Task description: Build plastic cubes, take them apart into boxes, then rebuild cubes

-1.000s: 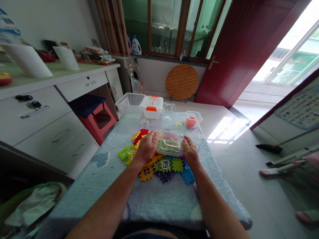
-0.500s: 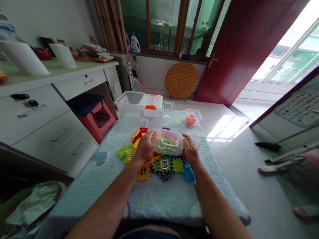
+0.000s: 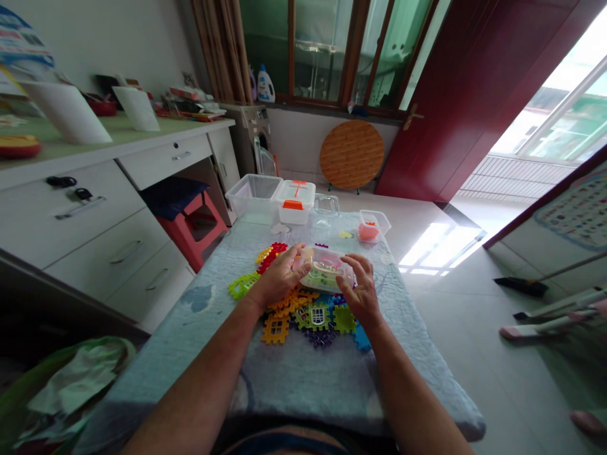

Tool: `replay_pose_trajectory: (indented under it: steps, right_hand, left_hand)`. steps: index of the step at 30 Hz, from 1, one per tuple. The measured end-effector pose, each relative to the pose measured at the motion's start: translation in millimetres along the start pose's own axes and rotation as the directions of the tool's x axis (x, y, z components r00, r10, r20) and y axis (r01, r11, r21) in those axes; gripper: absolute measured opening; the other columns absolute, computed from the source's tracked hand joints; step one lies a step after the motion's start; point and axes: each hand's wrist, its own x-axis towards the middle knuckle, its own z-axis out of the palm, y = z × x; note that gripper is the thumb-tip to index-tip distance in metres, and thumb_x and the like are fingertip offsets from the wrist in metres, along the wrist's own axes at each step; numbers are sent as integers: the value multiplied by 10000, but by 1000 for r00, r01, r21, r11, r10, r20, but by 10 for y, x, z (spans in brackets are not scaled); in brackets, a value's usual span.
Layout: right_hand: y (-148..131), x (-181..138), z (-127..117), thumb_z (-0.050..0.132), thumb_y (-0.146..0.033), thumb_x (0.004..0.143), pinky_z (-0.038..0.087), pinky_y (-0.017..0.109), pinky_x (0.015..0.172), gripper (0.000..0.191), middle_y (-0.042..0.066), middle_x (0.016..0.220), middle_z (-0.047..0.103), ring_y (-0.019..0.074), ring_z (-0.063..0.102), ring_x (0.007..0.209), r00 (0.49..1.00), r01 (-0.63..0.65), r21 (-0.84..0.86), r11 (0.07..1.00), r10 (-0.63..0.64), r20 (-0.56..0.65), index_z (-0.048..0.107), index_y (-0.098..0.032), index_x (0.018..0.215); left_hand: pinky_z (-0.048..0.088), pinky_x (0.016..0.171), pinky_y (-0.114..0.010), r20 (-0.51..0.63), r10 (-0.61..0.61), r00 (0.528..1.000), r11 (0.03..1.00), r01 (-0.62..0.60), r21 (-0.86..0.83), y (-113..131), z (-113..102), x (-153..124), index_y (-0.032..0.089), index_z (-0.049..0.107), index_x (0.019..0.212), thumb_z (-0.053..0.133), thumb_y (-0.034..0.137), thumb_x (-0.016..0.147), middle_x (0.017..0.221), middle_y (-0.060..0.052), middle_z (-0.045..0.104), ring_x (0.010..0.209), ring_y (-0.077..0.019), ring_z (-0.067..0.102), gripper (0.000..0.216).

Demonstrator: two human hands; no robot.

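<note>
Right hand (image 3: 364, 292) looser beside clear container (image 3: 323, 268)

We held a clear plastic box (image 3: 323, 264) with our left hand (image 3: 282, 276), while our right hand (image 3: 362, 292) had its fingers spread at the other end. Below it lay colourful interlocking tiles (image 3: 318, 316) on the blue tablecloth (image 3: 190, 354); farther away, we saw a lidded container (image 3: 294, 216) with an orange latch (image 3: 293, 205).

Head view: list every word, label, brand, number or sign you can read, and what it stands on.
No readable text.
Blue-and-white item: markings too blurred.
White bottle: label too small.
Wall chart: marks too small.
Tub: no lettering discernible.
</note>
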Motion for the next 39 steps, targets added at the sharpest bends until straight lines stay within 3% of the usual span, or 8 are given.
replay_pose_trajectory:
  steps: [5,10,15,20,24,29,35,39]
  right_hand:
    - [-55,6,38,599,-303,876,405,483,1038,119,68,1199,626,261,525,1172,999,-47,71,996,45,23,694,-260,934]
    - [32,20,53,583,-322,900,412,459,1027,133,68,1144,659,244,561,1133,994,-94,134,986,101,-45,693,-248,908]
    - [87,24,78,570,-376,916,425,414,1007,183,58,1116,670,224,590,1090,973,-187,273,944,216,-79,682,-232,921]
    - [116,55,37,550,-462,921,480,344,871,271,40,1104,695,195,630,983,892,-314,518,796,433,-125,638,-223,1014]
    - [173,98,-42,545,-514,894,486,308,763,313,47,1077,702,198,648,939,831,-338,513,789,506,-231,591,-210,954]
    - [249,117,-51,494,-541,897,471,290,686,333,51,1008,699,202,657,898,827,-374,451,810,512,-234,545,-214,925]
    - [234,82,8,495,-575,886,444,268,636,362,39,976,692,163,608,772,855,-403,416,815,497,-146,551,-217,892]
    - [209,56,37,551,-534,876,433,274,662,326,17,881,677,163,578,760,870,-412,407,815,484,-90,592,-211,887]
  left_hand:
    - [276,1171,-543,139,88,986,994,-96,54,-113,-62,-3,223,218,1550,882,427,576,1578,-205,317,1437,-374,344,1196]
    - [316,1124,-591,114,132,985,989,-139,51,-163,28,106,240,154,1565,913,385,542,1518,-227,399,1382,-406,413,1282]
    - [376,1096,-558,72,146,987,988,-142,-61,-35,109,113,226,104,1572,882,317,593,1385,-195,538,1268,-367,540,1254]
    - [390,1103,-534,-2,159,987,977,-158,-142,60,84,17,254,103,1557,841,256,633,1373,-161,539,1272,-325,536,1182]
    - [387,1126,-486,-65,119,991,965,-131,-228,98,-64,-73,225,255,1488,823,250,642,1418,-172,483,1316,-313,498,1020]
    - [497,1031,-446,-93,33,995,916,-67,-396,173,-387,-219,258,273,1478,754,307,710,1400,-149,498,1251,-295,558,907]
    - [476,1053,-456,-211,12,977,960,-70,-270,166,-782,-420,232,469,1366,758,376,726,1371,-123,543,1248,-310,551,718]
    - [497,1011,-480,-162,-3,987,999,-6,-54,144,-886,-429,212,535,1325,742,473,722,1321,-110,581,1180,-314,592,688]
